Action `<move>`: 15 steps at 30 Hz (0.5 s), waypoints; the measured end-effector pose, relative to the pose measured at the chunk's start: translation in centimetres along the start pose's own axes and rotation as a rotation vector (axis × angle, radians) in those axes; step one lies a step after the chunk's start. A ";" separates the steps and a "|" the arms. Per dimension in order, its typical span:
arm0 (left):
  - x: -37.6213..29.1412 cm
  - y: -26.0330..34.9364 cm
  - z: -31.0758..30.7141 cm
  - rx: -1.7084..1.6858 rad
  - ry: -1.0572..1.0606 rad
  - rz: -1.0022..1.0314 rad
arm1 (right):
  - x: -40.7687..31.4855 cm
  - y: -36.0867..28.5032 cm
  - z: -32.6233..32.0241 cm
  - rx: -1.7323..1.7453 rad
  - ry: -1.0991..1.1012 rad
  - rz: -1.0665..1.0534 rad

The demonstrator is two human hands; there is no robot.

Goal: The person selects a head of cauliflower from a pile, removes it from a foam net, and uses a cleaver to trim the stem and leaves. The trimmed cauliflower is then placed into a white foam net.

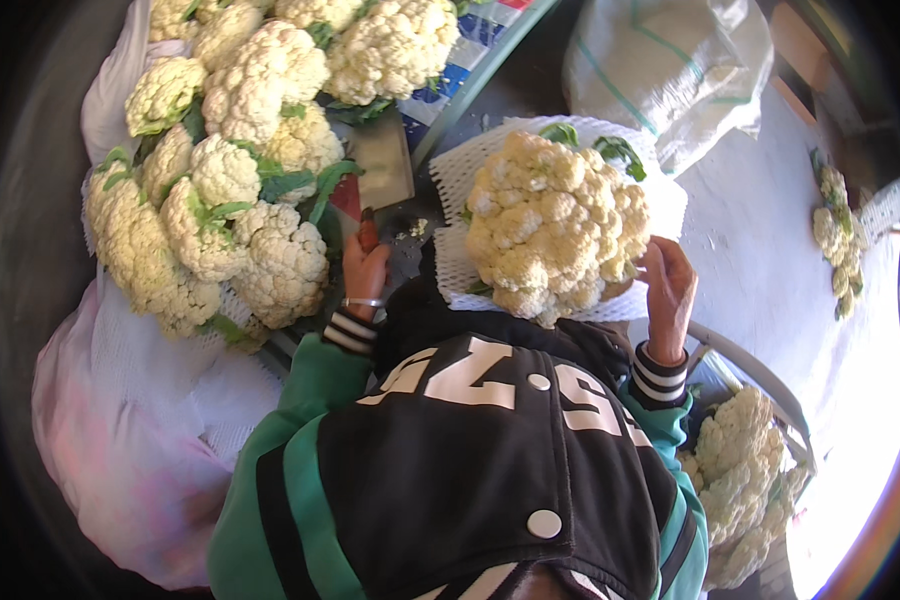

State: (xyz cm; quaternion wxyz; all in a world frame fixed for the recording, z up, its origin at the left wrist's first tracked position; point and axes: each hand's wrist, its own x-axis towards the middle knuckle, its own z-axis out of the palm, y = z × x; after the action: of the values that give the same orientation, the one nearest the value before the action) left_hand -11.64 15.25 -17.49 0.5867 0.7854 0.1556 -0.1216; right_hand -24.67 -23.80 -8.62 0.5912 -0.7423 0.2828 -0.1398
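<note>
A large cauliflower head (559, 225) lies on white foam netting (446, 176) in front of me, with green leaves showing at its far edge. My right hand (667, 281) is at the right side of this head, its fingers bent against the lower right edge; whether they grip it is hard to tell. On the left, my left hand (365, 274) is closed around the reddish handle of a knife (367, 229). The wide metal blade (382, 169) points away from me, beside the piled cauliflowers (266, 82).
More cauliflowers (742, 465) sit in a round-rimmed container at the lower right. A large white plastic sack (667, 67) stands beyond the netting. A pinkish-white bag (135, 450) bulges at the lower left. Further cauliflowers (836, 232) lie at the far right. A metal bar (487, 64) runs diagonally at the top.
</note>
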 end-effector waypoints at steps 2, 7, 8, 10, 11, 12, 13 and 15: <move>-2.9 0.1 0.0 -0.104 0.010 0.018 | -0.1 0.2 -0.1 0.012 0.001 -0.012; -6.9 2.4 -0.6 -0.159 0.049 0.188 | 0.1 0.1 0.0 -0.003 0.044 -0.016; -7.2 3.2 -0.7 -0.177 0.061 0.192 | 0.0 -0.2 0.2 0.017 0.099 -0.105; -7.5 5.1 -0.3 -0.225 0.029 0.289 | -0.2 -1.4 0.5 0.061 0.222 -0.160; -7.5 6.1 0.0 -0.243 0.016 0.323 | -0.6 -2.2 0.6 0.089 0.254 -0.247; -7.4 7.4 0.4 -0.224 -0.015 0.358 | -1.1 -3.3 0.7 0.132 0.293 -0.286; -7.3 8.5 1.0 -0.231 -0.045 0.430 | -1.8 -4.3 0.8 0.186 0.324 -0.338; -7.2 10.9 2.8 -0.245 -0.080 0.544 | -2.8 -6.6 1.1 0.188 0.284 -0.388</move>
State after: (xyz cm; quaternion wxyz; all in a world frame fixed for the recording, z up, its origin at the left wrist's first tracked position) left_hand -14.11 9.01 -5.95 0.6938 0.7162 -0.0701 0.0288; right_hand -24.64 -20.30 -2.23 0.5741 -0.6973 0.2009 -0.3793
